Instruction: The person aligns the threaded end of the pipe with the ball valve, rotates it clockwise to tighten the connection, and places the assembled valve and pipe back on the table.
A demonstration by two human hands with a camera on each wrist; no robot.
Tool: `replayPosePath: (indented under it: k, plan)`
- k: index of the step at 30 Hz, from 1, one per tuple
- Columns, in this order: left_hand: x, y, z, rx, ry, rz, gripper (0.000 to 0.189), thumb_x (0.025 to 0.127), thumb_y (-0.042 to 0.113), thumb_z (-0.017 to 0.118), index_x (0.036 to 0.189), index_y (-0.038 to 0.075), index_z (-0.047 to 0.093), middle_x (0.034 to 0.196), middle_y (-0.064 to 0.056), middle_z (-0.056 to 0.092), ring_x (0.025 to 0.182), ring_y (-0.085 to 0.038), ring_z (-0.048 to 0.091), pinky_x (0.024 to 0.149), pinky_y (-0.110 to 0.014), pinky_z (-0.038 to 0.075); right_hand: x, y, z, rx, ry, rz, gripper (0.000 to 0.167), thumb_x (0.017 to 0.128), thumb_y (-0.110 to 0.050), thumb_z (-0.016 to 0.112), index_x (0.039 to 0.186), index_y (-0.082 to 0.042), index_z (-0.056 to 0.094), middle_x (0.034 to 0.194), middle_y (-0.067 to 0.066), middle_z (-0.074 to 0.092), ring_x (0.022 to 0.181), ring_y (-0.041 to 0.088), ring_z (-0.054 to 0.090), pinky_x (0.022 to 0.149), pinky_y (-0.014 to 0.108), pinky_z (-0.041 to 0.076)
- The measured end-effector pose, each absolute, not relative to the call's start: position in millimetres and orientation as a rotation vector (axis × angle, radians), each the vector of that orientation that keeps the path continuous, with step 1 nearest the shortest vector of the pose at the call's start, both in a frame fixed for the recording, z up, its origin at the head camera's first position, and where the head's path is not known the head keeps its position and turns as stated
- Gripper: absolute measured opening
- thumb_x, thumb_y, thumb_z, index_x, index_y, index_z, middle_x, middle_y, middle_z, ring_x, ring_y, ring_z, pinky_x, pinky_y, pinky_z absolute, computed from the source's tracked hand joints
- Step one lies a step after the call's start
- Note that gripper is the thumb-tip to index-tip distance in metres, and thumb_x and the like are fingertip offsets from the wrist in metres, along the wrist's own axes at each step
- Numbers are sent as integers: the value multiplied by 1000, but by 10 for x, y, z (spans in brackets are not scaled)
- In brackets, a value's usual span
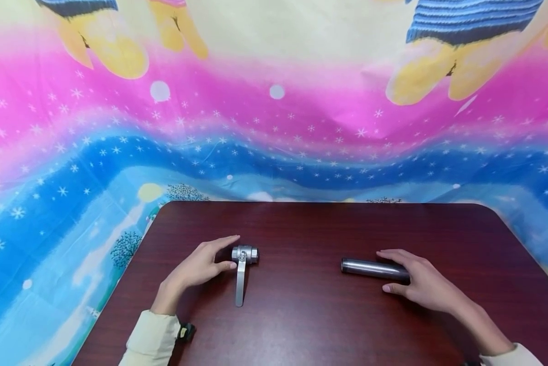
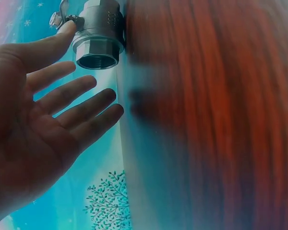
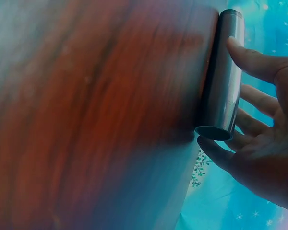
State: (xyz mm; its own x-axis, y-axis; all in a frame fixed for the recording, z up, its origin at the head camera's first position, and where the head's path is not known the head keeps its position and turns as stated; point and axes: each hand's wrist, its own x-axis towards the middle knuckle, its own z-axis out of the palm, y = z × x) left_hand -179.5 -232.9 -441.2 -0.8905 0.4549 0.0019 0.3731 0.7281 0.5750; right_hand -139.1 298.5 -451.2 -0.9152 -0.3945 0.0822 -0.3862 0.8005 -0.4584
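A metal ball valve lies on the dark red-brown table, its long flat lever handle pointing toward the near edge. Just left of it is my left hand, fingers extended, with the thumb tip right by the valve body. The left wrist view shows the valve's hexagonal threaded end above the spread fingers. On the right side lies a grey metal pipe, roughly sideways. My right hand spans the pipe's right end, thumb on the near side and straight fingers on the far side. In the right wrist view the pipe's hollow end faces the palm.
The wood-grain table has rounded far corners. Behind it hangs a pink and blue cloth with snowflakes and cartoon figures, which also reaches down along the left side. A small black object sits at the left sleeve cuff.
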Motion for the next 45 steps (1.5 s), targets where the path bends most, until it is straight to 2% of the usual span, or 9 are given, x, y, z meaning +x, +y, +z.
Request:
replayPosePath:
  k: [3, 8, 15, 23, 33, 39, 45]
  plan:
    - [-1811, -2307, -4410, 678, 2778, 906, 69, 97, 15, 79, 160, 10, 51, 161, -11, 56, 150, -35, 53, 119, -58, 46, -1405, 2987, -4511, -640, 2967, -745, 67, 85, -25, 91, 145, -13, 65, 141, 9, 68, 117, 27, 68, 86, 36, 58]
    - [-1842, -2279, -4430, 680, 2778, 934, 66, 95, 11, 81, 156, 10, 56, 156, -10, 61, 144, -31, 58, 116, -55, 50, -1409, 2970, -4509, -621, 2971, -742, 61, 85, -22, 91, 141, -15, 68, 137, 6, 70, 111, 23, 69, 82, 33, 57]
    - [-1866, -2248, -4455, 685, 2792, 918, 60, 95, 6, 80, 152, 10, 62, 149, -11, 67, 134, -28, 65, 109, -52, 55, -1408, 2920, -4519, -619, 2957, -764, 55, 85, -20, 91, 136, -17, 72, 132, 8, 72, 107, 21, 69, 79, 32, 56]
    - [-1883, -2204, -4451, 711, 2798, 875, 53, 97, 7, 77, 148, 11, 65, 143, -8, 70, 125, -23, 68, 104, -48, 57, -1440, 2910, -4536, -623, 2981, -745, 48, 86, -14, 89, 132, -19, 75, 124, 2, 76, 100, 12, 69, 78, 30, 55]
    - [-1898, -2150, -4432, 764, 2810, 790, 48, 99, 3, 71, 146, 7, 65, 140, -8, 71, 124, -24, 68, 103, -47, 58, -1467, 2914, -4537, -643, 2961, -776, 44, 88, -11, 87, 130, -18, 75, 121, 0, 76, 96, 5, 65, 76, 28, 55]
    - [-1908, -2111, -4410, 755, 2817, 744, 48, 98, 1, 69, 146, 5, 65, 137, -10, 72, 116, -21, 67, 95, -41, 57, -1485, 2925, -4523, -623, 2934, -779, 42, 91, -10, 84, 132, -17, 74, 123, 1, 75, 95, 2, 64, 76, 27, 54]
    - [-1907, -2075, -4410, 790, 2829, 739, 46, 96, -3, 67, 142, 3, 67, 133, -11, 73, 112, -19, 67, 92, -38, 57, -1498, 2945, -4535, -633, 2886, -823, 42, 90, -14, 85, 131, -18, 75, 125, 3, 76, 95, 2, 64, 75, 25, 53]
